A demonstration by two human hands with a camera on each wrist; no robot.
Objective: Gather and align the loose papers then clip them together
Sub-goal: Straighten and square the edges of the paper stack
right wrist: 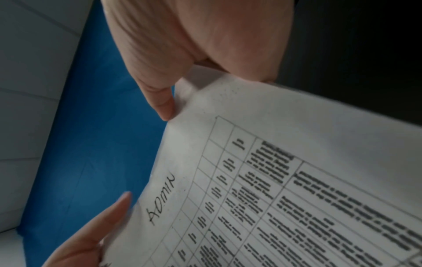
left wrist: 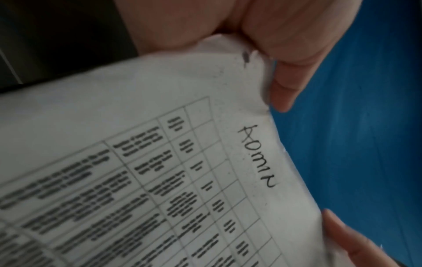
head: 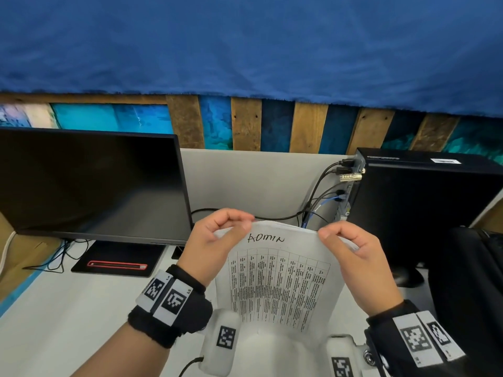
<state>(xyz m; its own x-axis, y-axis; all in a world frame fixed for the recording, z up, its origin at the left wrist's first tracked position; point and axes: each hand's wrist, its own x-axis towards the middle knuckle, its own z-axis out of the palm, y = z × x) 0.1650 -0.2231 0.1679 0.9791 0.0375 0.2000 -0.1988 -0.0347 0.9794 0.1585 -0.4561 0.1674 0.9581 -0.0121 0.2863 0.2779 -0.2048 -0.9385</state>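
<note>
While the papers [head: 277,278] are held upright above the worktop [head: 68,308], their top corners are pinched by the curled fingers [head: 234,221] of the left hand [head: 215,240] and right hand [head: 353,254], probably so the edges can be squared; no clip is seen.

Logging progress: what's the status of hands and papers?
Left hand and right hand each pinch a top corner of the papers. Stack held upright above the desk, "ADMIN" sheet in front. No clip in view; nothing obstructing.

Left hand [head: 215,239] and right hand [head: 353,254] raised side by side, fingers curled, each pinching
</note>
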